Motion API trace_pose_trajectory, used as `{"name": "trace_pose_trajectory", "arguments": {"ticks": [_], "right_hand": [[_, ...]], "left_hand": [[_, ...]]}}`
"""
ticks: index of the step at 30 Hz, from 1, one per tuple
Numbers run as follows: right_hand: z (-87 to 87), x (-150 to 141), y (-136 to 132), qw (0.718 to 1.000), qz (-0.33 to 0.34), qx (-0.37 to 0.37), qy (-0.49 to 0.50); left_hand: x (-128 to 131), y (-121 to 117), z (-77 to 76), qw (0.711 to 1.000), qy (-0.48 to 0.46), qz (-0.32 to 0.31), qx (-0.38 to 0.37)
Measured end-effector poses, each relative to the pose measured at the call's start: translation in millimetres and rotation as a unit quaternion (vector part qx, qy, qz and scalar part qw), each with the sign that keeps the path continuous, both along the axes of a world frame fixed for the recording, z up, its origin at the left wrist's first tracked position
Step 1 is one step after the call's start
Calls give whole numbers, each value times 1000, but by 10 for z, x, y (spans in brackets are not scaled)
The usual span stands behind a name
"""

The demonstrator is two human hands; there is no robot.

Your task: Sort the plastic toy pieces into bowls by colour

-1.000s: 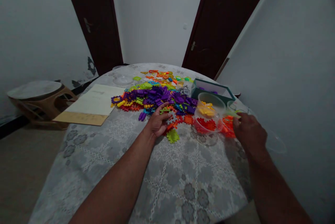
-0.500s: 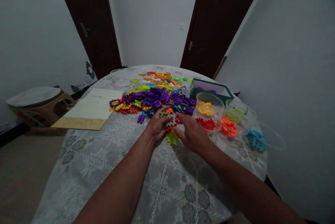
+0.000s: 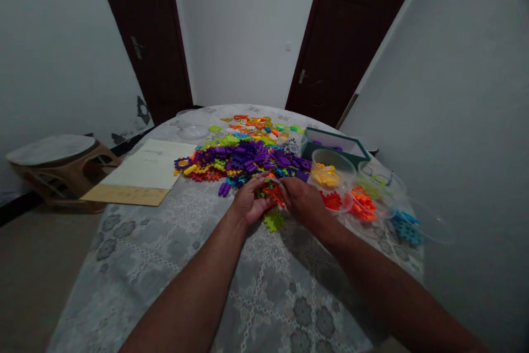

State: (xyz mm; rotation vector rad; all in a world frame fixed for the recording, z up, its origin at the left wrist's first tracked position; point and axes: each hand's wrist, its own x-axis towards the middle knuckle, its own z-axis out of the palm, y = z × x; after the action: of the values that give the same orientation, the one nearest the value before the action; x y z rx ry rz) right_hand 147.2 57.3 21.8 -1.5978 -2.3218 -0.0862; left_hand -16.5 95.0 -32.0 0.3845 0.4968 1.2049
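Observation:
My left hand (image 3: 250, 203) is cupped at the front of the toy pile, fingers curled around a green notched plastic tile (image 3: 259, 193) that is mostly hidden. Close by on the right, my right hand (image 3: 305, 199) pinches a thin grey notched tile (image 3: 273, 179), seen nearly edge-on near the left fingertips. Orange notched tiles (image 3: 273, 194) show between the two hands; whether they are held or lie on the table I cannot tell. Just below lies a lime-green tile (image 3: 273, 220). Behind the hands, the pile of purple pieces (image 3: 248, 153) spreads among other colours.
Clear tubs on the right hold yellow pieces (image 3: 325, 174), red pieces (image 3: 332, 200), orange pieces (image 3: 362, 202) and blue pieces (image 3: 407, 226). A dark green box (image 3: 335, 146) with purple pieces stands behind them. Cardboard (image 3: 144, 168) lies left on the patterned tablecloth (image 3: 264, 287).
My right hand has come from the tubs on the right, leaving a green piece there, to my left hand. It now grips the grey tile that my left hand was holding.

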Motion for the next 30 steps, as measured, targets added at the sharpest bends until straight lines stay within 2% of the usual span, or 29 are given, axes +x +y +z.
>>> {"name": "trace_pose_trajectory", "arguments": {"ticks": [5,9,12,15,18,21,23,25,30], "right_hand": [[99,4,93,1000,-20,6,4],[331,159,249,999,-33,3,1],[530,350,519,998,-27,-27,-41],[663,525,902,995,-77,-19,-56],[720,650,1264,989,-138,27,-33],[721,708,1451,986,-158,51,-15],[694,696,1437,986,-160,56,-6],[649,635,1312,989,-136,52,4],[495,326,731,998,36,-27,44]], "left_hand": [[41,-48,-6,1000,25,-12,10],[60,-81,-5,999,46,8,2],[54,-80,1,999,43,19,-1],[40,-60,6,999,39,27,-7],[24,-40,8,999,36,36,-1],[3,-24,13,999,29,34,2],[-9,-16,21,999,24,32,-5],[-18,-10,34,999,15,27,-12],[-31,-18,76,1000,-10,8,-15]]}}
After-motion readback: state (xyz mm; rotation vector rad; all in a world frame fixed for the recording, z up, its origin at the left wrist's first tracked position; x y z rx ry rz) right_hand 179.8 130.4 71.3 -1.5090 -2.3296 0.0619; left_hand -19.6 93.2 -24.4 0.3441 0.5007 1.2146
